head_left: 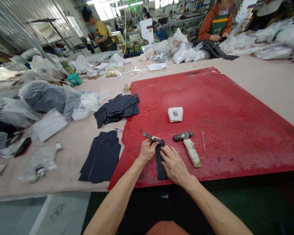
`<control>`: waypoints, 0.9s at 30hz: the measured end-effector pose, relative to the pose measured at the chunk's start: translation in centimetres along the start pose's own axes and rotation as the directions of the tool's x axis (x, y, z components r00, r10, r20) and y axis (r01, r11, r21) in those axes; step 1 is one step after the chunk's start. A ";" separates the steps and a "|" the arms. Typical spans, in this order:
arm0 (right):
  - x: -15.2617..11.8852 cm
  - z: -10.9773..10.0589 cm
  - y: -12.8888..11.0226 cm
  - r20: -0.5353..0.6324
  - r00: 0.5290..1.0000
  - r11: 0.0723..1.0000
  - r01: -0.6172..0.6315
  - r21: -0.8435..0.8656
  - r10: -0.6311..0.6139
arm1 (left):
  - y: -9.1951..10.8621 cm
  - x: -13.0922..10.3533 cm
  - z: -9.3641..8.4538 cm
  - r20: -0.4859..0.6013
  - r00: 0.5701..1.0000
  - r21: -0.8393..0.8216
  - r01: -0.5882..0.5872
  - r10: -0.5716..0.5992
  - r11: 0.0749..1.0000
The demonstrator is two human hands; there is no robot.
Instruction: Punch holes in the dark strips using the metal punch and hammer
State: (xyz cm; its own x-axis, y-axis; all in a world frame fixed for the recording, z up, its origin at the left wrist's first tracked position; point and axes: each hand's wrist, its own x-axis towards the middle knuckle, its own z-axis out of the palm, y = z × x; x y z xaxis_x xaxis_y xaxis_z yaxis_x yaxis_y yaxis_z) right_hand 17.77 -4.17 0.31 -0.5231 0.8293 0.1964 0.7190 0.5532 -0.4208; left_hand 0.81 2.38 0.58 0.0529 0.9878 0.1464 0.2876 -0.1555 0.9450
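On the red mat lies a dark fabric strip (pixel 161 164), running away from me. My left hand (pixel 147 150) is closed round a metal punch (pixel 150 137), tilted to the left, with its lower end at the strip's far end. My right hand (pixel 173 163) lies over the strip's right edge, fingers stretched out and resting on it. Right of that hand is a hammer (pixel 192 152) with a white-wrapped handle, and beyond it a thin metal rod with a looped end (pixel 204 142). A white block (pixel 175 114) with small metal bits on top sits farther back.
Left of the red mat (pixel 235 114) are a stack of dark cut panels (pixel 101 158) and a heap of dark pieces (pixel 117 108). Plastic bags (pixel 46 98) crowd the table's left side. Across the table, a person in an orange top (pixel 210 26) handles dark material.
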 end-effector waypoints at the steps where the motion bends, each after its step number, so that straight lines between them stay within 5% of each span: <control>1: 0.0 -0.1 -0.1 -0.004 1.000 1.000 -0.018 0.001 0.018 | 0.0 0.0 0.0 0.004 1.000 -0.002 -0.004 0.004 1.000; 7: -0.1 -0.5 -0.4 -0.052 0.989 0.989 -0.143 -0.027 0.141 | 0.0 0.1 0.2 0.013 1.000 0.009 -0.005 0.005 1.000; 27: 0.0 -0.4 -0.2 -0.026 0.990 0.990 -0.142 -0.018 0.141 | -0.1 0.0 0.4 0.060 0.997 0.137 -0.047 0.039 0.990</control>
State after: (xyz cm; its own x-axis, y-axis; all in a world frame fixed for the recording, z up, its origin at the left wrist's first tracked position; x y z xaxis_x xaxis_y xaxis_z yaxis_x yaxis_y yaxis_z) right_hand 17.85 -4.23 0.78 -0.4043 0.9008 0.1581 0.7940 0.4316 -0.4283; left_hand 1.16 2.39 0.34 0.1212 0.9787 0.1655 0.4127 -0.2014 0.8884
